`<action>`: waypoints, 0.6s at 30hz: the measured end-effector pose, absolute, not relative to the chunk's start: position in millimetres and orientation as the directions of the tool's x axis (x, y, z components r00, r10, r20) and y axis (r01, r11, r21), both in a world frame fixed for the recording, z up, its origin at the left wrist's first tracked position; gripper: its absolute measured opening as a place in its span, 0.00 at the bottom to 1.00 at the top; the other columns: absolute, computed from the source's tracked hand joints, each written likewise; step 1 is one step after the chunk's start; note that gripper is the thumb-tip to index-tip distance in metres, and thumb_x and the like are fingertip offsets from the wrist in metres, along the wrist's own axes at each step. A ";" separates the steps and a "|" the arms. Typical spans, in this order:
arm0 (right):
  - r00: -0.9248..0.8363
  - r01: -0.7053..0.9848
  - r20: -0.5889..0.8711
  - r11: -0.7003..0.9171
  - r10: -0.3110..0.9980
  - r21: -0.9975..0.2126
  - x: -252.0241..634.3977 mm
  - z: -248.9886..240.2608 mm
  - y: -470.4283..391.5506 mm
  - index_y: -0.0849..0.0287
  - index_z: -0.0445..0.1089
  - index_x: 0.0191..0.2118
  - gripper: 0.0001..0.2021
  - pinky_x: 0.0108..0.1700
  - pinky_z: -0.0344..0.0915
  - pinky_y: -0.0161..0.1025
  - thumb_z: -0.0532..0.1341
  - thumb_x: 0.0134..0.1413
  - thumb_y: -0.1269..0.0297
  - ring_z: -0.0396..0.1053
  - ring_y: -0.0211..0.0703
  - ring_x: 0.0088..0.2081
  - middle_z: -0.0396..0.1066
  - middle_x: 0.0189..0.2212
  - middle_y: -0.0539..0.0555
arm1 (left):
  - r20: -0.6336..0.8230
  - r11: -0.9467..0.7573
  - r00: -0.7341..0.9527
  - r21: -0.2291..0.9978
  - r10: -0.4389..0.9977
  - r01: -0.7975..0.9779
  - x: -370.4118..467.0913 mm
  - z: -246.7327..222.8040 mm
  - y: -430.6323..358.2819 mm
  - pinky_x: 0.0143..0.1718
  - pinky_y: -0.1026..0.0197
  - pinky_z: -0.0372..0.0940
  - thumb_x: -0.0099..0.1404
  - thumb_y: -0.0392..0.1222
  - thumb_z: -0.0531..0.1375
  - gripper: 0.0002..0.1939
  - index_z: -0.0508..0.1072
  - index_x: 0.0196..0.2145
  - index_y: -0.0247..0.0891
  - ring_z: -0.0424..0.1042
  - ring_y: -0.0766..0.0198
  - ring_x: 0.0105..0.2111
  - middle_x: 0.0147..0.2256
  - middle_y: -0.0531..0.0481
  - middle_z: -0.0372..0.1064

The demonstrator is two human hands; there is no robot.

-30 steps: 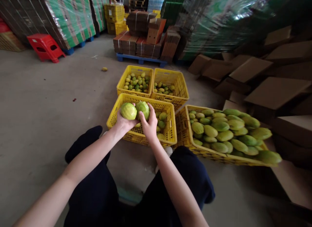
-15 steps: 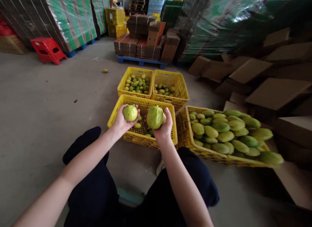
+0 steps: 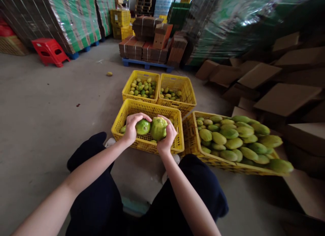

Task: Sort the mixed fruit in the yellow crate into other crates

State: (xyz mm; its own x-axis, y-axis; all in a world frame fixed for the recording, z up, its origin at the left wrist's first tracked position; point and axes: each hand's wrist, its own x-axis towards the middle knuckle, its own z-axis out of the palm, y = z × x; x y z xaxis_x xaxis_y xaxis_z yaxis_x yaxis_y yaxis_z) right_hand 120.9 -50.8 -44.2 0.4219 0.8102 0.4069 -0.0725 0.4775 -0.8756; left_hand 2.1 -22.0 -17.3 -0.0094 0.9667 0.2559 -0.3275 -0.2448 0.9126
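Observation:
Over the nearest yellow crate [image 3: 147,146], my left hand [image 3: 132,126] is wrapped round a smaller green fruit [image 3: 143,127] from above and the left. My right hand [image 3: 168,135] grips a larger, lumpy green fruit [image 3: 158,128] from its right side. The two fruits are side by side, close together; whether they touch is hard to tell. Beneath them a few fruits lie in the crate, partly hidden by my hands. To the right, a yellow crate [image 3: 223,161] is heaped with long green-yellow fruits [image 3: 231,133].
Two more yellow crates with fruit, one on the left [image 3: 127,94] and one on the right [image 3: 186,97], stand behind. A single fruit [image 3: 109,74] lies on the floor near a red stool [image 3: 50,51]. Cardboard boxes [image 3: 286,99] are piled at right; a blue pallet [image 3: 147,65] holds bundled cardboard.
Both hands have turned and moved closer together, bringing the fruits side by side. My left hand has gone from under its fruit to over it, and the fruit's other end now shows.

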 end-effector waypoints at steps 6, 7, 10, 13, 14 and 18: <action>0.340 0.200 0.546 0.509 0.765 -0.837 126.2 -44.1 -65.9 0.50 0.79 0.46 0.20 0.53 0.71 0.54 0.54 0.62 0.48 0.77 0.57 0.47 0.79 0.44 0.55 | 0.135 -0.127 -0.007 0.910 0.991 -0.395 -2.2 -17.1 -29.1 0.44 0.56 0.67 0.58 0.43 0.57 0.14 0.79 0.20 0.40 0.75 0.53 0.35 0.27 0.45 0.77; 0.332 0.224 0.563 0.516 0.757 -0.826 126.8 -44.1 -66.2 0.50 0.79 0.46 0.19 0.52 0.71 0.55 0.54 0.61 0.48 0.77 0.58 0.46 0.79 0.44 0.56 | 0.106 -0.099 -0.006 0.903 0.994 -0.418 -2.7 -17.8 -29.9 0.44 0.56 0.67 0.57 0.42 0.57 0.14 0.79 0.20 0.40 0.75 0.53 0.36 0.27 0.46 0.77; 0.314 0.272 0.601 0.536 0.736 -0.799 128.5 -43.7 -66.7 0.50 0.79 0.44 0.19 0.52 0.71 0.57 0.55 0.60 0.48 0.77 0.59 0.46 0.80 0.43 0.57 | 0.096 -0.082 0.011 0.898 0.995 -0.433 -4.0 -18.6 -31.9 0.46 0.55 0.66 0.57 0.41 0.57 0.13 0.79 0.20 0.40 0.74 0.53 0.35 0.27 0.46 0.77; 0.317 0.261 0.610 0.552 0.726 -0.792 128.6 -43.0 -67.5 0.50 0.79 0.45 0.18 0.52 0.71 0.56 0.56 0.60 0.49 0.76 0.58 0.46 0.79 0.43 0.56 | 0.151 -0.126 0.036 0.914 0.988 -0.386 -2.8 -16.8 -32.3 0.44 0.56 0.67 0.58 0.43 0.56 0.15 0.80 0.21 0.41 0.74 0.53 0.35 0.27 0.46 0.77; 0.320 0.244 0.603 0.552 0.730 -0.798 127.8 -42.9 -67.5 0.50 0.79 0.45 0.18 0.53 0.70 0.55 0.56 0.61 0.50 0.76 0.57 0.46 0.79 0.43 0.56 | 0.144 -0.121 0.032 0.915 0.989 -0.385 -1.4 -16.1 -31.8 0.43 0.56 0.68 0.58 0.43 0.56 0.15 0.80 0.21 0.41 0.74 0.53 0.35 0.27 0.46 0.77; 0.424 0.120 0.436 0.428 0.794 -0.896 119.2 -43.2 -63.3 0.51 0.77 0.45 0.16 0.54 0.69 0.50 0.55 0.64 0.51 0.75 0.52 0.46 0.79 0.43 0.54 | -0.111 0.086 -0.022 0.866 0.994 -0.492 6.8 -16.7 -25.9 0.38 0.58 0.68 0.56 0.43 0.56 0.13 0.77 0.20 0.40 0.75 0.55 0.34 0.25 0.47 0.76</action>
State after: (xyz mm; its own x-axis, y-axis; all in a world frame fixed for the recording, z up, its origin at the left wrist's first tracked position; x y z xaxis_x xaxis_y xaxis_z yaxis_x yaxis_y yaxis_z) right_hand 119.2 -63.3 -43.2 0.4238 0.7939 0.4361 0.1198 0.4281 -0.8958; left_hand 6.8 -25.9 -16.7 -0.0216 0.9936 -0.1108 -0.4922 0.0859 0.8662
